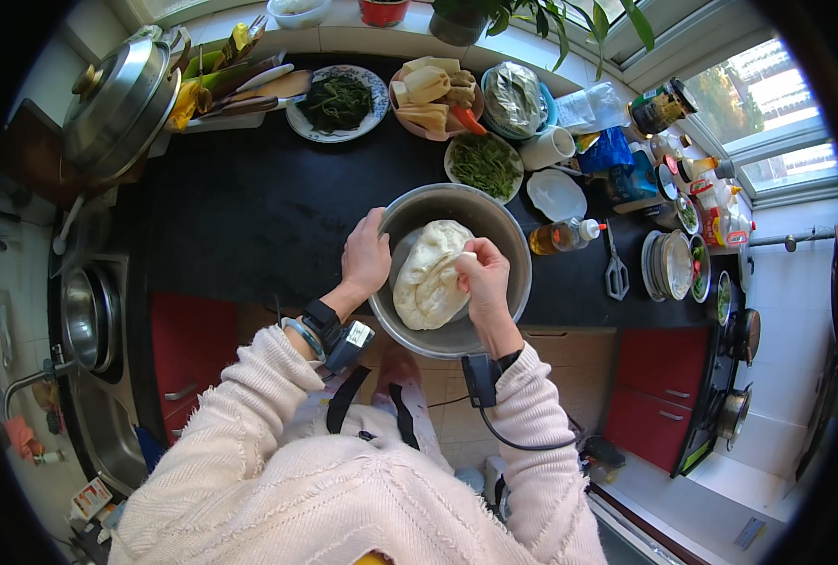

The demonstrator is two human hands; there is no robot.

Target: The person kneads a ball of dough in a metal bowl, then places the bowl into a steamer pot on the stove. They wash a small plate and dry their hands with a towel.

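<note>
A lump of pale dough point(429, 282) lies in a wide stainless steel bowl point(521, 282) at the counter's front edge. Pinched between the fingertips of my right hand point(486, 279) is a fold at the dough's right side. My left hand point(366, 253) rests against the outside of the bowl's left wall, its thumb at the rim. Just right of the bowl, a bottle of amber liquid point(560, 236) lies on its side.
Behind the bowl stand a plate of chopped greens point(484, 166), a pink bowl of vegetables point(433, 99) and a patterned plate of dark greens point(339, 102). Kitchen scissors point(615, 272) and stacked dishes point(669, 265) lie to the right. A sink point(101, 424) is at far left.
</note>
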